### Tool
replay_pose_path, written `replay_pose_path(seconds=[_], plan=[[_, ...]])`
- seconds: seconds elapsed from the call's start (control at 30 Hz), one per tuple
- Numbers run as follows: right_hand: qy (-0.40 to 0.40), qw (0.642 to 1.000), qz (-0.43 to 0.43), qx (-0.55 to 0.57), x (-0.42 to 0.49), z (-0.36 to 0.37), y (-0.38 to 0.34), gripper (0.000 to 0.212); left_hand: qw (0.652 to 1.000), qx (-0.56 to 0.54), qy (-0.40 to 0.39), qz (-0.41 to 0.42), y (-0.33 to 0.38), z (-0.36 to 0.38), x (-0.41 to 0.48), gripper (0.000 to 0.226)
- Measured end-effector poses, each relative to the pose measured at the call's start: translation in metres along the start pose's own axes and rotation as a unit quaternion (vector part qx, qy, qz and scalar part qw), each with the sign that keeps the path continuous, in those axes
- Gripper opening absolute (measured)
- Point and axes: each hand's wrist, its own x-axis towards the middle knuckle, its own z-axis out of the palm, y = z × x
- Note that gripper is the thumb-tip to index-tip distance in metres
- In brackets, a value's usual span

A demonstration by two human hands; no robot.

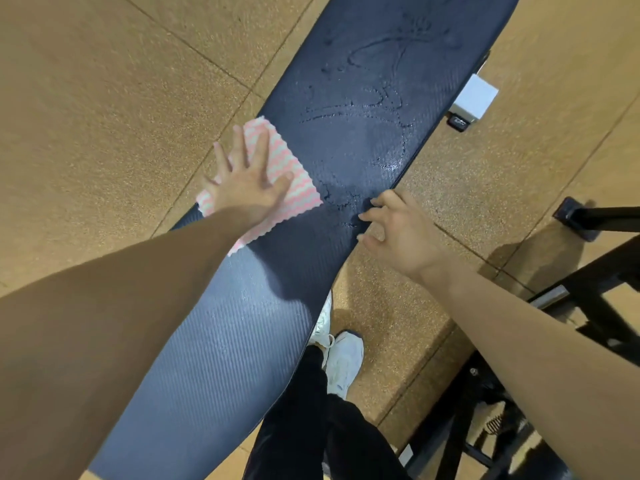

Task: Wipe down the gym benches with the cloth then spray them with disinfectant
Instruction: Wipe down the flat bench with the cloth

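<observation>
A long dark blue padded gym bench (353, 109) runs diagonally from lower left to upper right, with wet streaks on its far half. A pink and white striped cloth (294, 188) lies flat on the bench's left edge. My left hand (247, 178) presses down on the cloth with fingers spread. My right hand (398, 226) rests on the bench's right edge, fingers bent and apart, holding nothing. No spray bottle is in view.
The floor (104, 98) is tan speckled rubber tiles. A white bench foot (474, 97) sticks out at the upper right. Black metal gym frames (588, 289) stand at the right. My white shoes (341, 358) and dark trousers are below the bench.
</observation>
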Motion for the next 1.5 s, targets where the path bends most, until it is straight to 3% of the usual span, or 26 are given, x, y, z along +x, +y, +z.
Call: replay_pose_path(seconds=[0.07, 0.17, 0.3, 0.4, 0.53, 0.73, 0.87, 0.97, 1.1, 1.27, 1.4, 1.5], plan=[[0.049, 0.997, 0.033, 0.044, 0.010, -0.008, 0.005, 0.037, 0.997, 0.043, -0.007, 0.057, 0.018, 0.000, 0.004, 0.080], [0.114, 0.982, 0.115, 0.100, 0.023, -0.019, 0.021, 0.049, 0.975, 0.119, -0.016, 0.187, 0.053, 0.015, -0.010, 0.077], [0.077, 0.982, 0.157, 0.072, 0.040, -0.029, 0.047, 0.072, 0.925, 0.180, -0.036, 0.334, 0.091, 0.057, -0.042, 0.079], [0.043, 0.986, 0.154, 0.039, 0.052, -0.034, 0.065, 0.075, 0.903, 0.207, -0.021, 0.377, 0.102, 0.076, -0.051, 0.076], [0.074, 0.989, 0.125, 0.027, 0.063, -0.045, 0.075, 0.067, 0.924, 0.164, 0.028, 0.343, 0.099, 0.067, -0.035, 0.072], [0.065, 0.991, 0.120, -0.004, 0.077, -0.064, 0.087, 0.085, 0.985, 0.099, 0.049, 0.128, 0.098, 0.020, 0.034, 0.075], [0.067, 0.990, 0.127, 0.000, 0.085, -0.081, 0.104, 0.093, 0.998, 0.041, 0.050, 0.009, 0.099, 0.002, 0.062, 0.078], [0.058, 0.989, 0.133, -0.015, 0.092, -0.089, 0.117, 0.094, 0.998, 0.028, 0.045, -0.033, 0.119, 0.006, 0.056, 0.078], [0.039, 0.992, 0.115, -0.023, 0.099, -0.097, 0.129, 0.092, 0.996, 0.061, 0.017, 0.067, 0.152, 0.025, 0.032, 0.080], [0.039, 0.995, 0.086, 0.013, 0.108, -0.109, 0.146, 0.089, 0.960, 0.154, -0.002, 0.232, 0.186, 0.056, 0.007, 0.086], [0.040, 0.996, 0.082, -0.005, 0.120, -0.121, 0.155, 0.086, 0.946, 0.185, 0.004, 0.268, 0.176, 0.046, 0.022, 0.075], [0.026, 0.996, 0.079, -0.024, 0.124, -0.124, 0.157, 0.090, 0.968, 0.157, -0.004, 0.196, 0.170, 0.027, 0.046, 0.076]])
